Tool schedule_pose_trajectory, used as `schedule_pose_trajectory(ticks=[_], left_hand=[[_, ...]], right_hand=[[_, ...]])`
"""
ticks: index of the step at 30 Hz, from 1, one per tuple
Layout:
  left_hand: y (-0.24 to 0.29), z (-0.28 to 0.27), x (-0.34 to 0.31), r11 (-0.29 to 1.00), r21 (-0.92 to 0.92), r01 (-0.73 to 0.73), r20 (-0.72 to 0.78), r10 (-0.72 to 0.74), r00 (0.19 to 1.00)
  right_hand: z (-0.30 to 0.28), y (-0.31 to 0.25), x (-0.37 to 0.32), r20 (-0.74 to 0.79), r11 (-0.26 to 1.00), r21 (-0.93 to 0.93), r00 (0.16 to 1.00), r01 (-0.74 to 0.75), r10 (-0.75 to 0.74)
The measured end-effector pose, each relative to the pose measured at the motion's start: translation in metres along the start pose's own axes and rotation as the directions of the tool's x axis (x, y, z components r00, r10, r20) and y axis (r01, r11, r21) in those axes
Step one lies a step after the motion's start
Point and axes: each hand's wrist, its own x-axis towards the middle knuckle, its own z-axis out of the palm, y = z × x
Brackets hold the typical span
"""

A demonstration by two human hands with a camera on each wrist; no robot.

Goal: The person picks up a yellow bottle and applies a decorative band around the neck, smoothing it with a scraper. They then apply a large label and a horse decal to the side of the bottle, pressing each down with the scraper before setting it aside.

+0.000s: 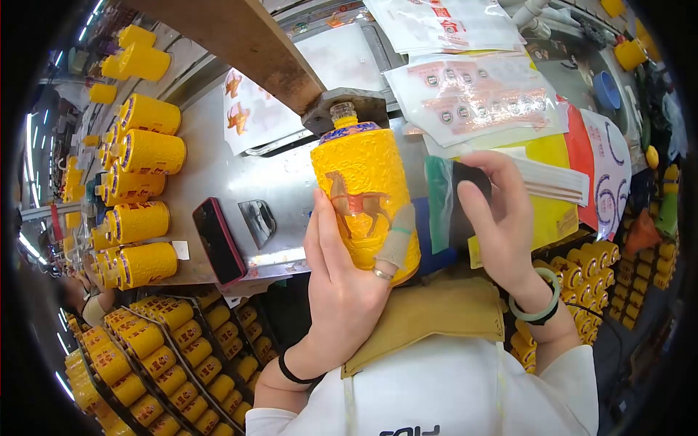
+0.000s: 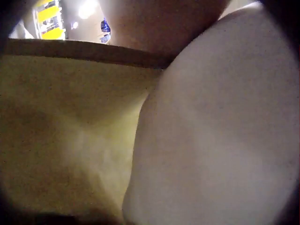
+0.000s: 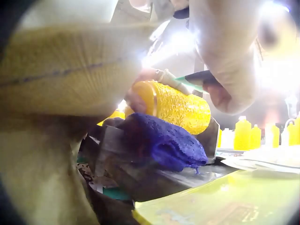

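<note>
My left hand (image 1: 342, 309) grips a yellow embossed bottle (image 1: 374, 156), its thumb across the front in a beige finger cover (image 1: 397, 243). The bottle lies tilted, clear glass neck against a dark metal plate (image 1: 345, 102). A brown horse decal (image 1: 356, 205) with a red saddle faces up. Just right of the bottle, my right hand (image 1: 505, 225) pinches a flat dark piece with a green edge (image 1: 439, 196) between thumb and fingers. In the right wrist view the bottle (image 3: 176, 108) rests above a blue cloth (image 3: 168, 145). The left wrist view is mostly skin and tan fabric.
A brown beam (image 1: 240, 43) crosses above the bench. Left are a phone (image 1: 219, 240), a shiny metal piece (image 1: 257, 221) and several yellow bottles (image 1: 149, 225). Printed sheets (image 1: 472, 94) and a yellow folder (image 1: 545, 218) lie right. Bottle racks (image 1: 167, 356) stand below. A tan cushion (image 1: 429, 312) covers the lap.
</note>
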Motion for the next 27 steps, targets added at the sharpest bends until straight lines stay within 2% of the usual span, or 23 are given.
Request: schedule_pose_trajectory(ticks=[2,4,7,8,9,10,13,17,21,25,27], left_hand=[[-0.002,0.007,-0.003,1.000,0.003,-0.016,-0.042,0.016,0.999],[-0.008,0.015,-0.008,0.981,-0.195,0.007,-0.197,-0.047,0.979],[-0.011,0.020,-0.009,0.961,-0.273,0.045,-0.252,-0.116,0.961],[-0.012,0.019,-0.009,0.960,-0.275,0.047,-0.252,-0.119,0.960],[-0.013,0.018,-0.008,0.970,-0.242,0.035,-0.250,-0.097,0.963],[-0.014,0.018,-0.008,0.978,-0.209,0.023,-0.246,-0.075,0.966],[-0.016,0.022,-0.010,0.975,-0.219,0.025,-0.260,-0.083,0.962],[-0.017,0.018,-0.010,0.978,-0.204,0.031,-0.232,-0.079,0.970],[-0.017,0.022,-0.008,0.976,-0.218,0.027,-0.262,-0.085,0.961],[-0.017,0.022,-0.007,0.977,-0.214,0.017,-0.273,-0.077,0.959],[-0.016,0.021,-0.007,0.977,-0.211,0.014,-0.274,-0.073,0.959]], right_hand=[[0.004,-0.009,0.006,-0.010,0.999,0.030,0.999,-0.033,0.034],[0.009,-0.019,0.011,0.011,0.997,0.017,0.997,-0.074,0.074],[0.028,-0.019,0.017,0.023,0.999,0.036,1.000,-0.005,0.005],[0.035,-0.020,0.020,0.030,0.997,0.068,0.999,0.039,-0.041],[0.038,-0.022,0.023,0.099,0.998,0.068,0.995,0.016,-0.023],[0.044,-0.020,0.026,0.100,0.998,0.066,0.995,0.013,-0.019],[0.057,-0.013,0.032,-0.013,0.965,-0.193,0.983,0.177,-0.183],[0.051,-0.017,0.024,-0.054,0.942,-0.312,0.987,0.125,-0.149],[0.038,-0.009,0.013,-0.086,0.933,-0.355,0.992,0.060,-0.097],[0.029,0.001,0.012,-0.096,0.933,-0.341,0.983,0.113,-0.154],[0.017,0.003,0.013,-0.061,0.913,-0.409,0.998,0.002,-0.029]])
